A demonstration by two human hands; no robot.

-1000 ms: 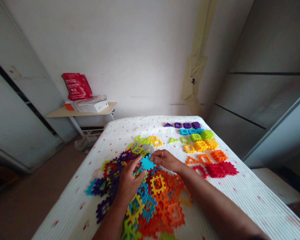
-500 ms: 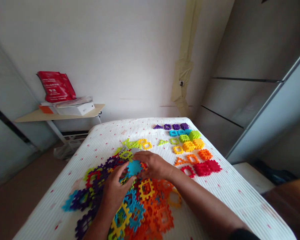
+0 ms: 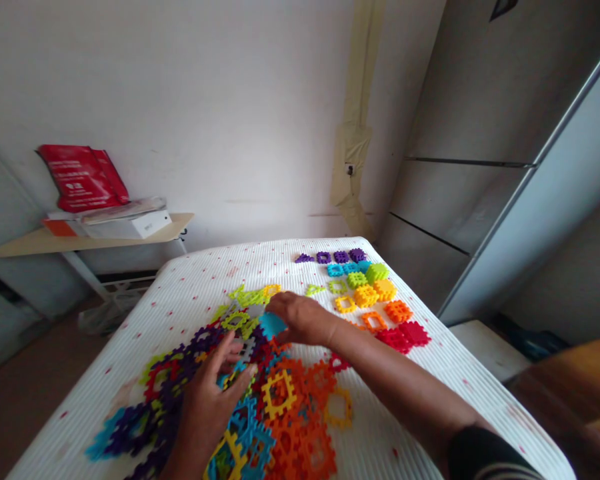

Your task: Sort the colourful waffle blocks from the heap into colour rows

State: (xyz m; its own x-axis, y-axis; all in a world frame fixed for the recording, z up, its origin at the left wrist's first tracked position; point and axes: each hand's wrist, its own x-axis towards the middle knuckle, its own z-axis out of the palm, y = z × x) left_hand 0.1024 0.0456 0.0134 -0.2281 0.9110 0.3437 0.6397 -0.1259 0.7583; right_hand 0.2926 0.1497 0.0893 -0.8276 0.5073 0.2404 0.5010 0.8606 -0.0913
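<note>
My right hand (image 3: 303, 319) grips a flat blue interlocking tile (image 3: 271, 326) by its right side, above the far part of a heap of coloured tiles. My left hand (image 3: 214, 387) is over the heap's left side with thumb and fingers apart and nothing in its grasp. Around it lie purple tiles (image 3: 203, 340), a grey tile (image 3: 246, 348) and blue tiles (image 3: 253, 433). A yellow square frame (image 3: 279, 393) and many orange tiles (image 3: 300, 433) sit nearer, to the right of my left hand.
Tiles sorted by colour stand in rows at the table's right: purple (image 3: 341, 257), blue (image 3: 335, 270), green (image 3: 357, 280), yellow (image 3: 365, 296), orange (image 3: 398, 311) and red (image 3: 414, 333). A fridge (image 3: 460, 160) rises at the right. A side table (image 3: 25, 244) holds a red bag (image 3: 83, 179).
My left hand has come away from the blue tile, which now stays in my right hand alone. The whole view has turned slightly to the right.
</note>
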